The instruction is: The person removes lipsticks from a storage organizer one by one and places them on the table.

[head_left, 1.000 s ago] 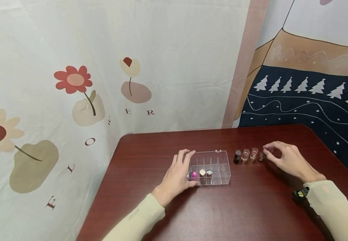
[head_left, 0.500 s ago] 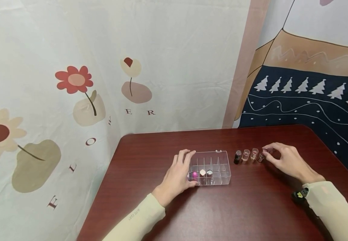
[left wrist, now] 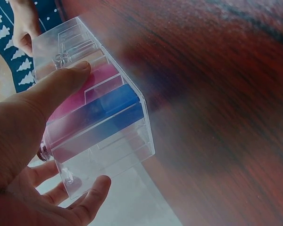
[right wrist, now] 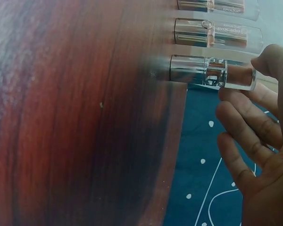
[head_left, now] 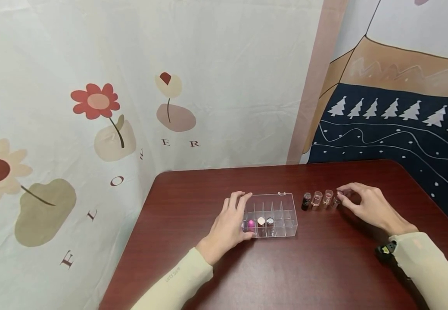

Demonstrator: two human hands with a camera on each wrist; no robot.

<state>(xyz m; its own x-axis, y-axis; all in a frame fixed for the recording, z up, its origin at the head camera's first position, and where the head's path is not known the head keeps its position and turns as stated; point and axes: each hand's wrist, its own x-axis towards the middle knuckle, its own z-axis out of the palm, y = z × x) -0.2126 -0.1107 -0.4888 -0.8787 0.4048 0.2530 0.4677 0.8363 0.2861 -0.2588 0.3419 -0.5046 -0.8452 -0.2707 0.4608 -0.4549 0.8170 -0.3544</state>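
A clear divided box [head_left: 282, 215] stands on the table; its near row holds a pink-topped tube [head_left: 251, 224], a cream-topped one [head_left: 261, 221] and a silver-topped one [head_left: 270, 221]. My left hand [head_left: 224, 221] grips the box's left end, the thumb [left wrist: 70, 77] on its near side. To the right, a dark tube [head_left: 306, 201] and two clear tubes [head_left: 316, 199] [head_left: 327, 198] stand in a row. At the row's right end my right hand [head_left: 373, 206] pinches the top of a clear-capped tube [right wrist: 191, 69], whose base is on the table.
The brown table [head_left: 286, 271] reaches back to a pale flowered cloth [head_left: 228, 86] and a dark blue cloth with white trees [head_left: 383, 133]. A dark strap-like object [head_left: 385, 251] is at my right wrist.
The tube at my right fingertips has shifted slightly in its tilt. My left hand and the box have not visibly moved.
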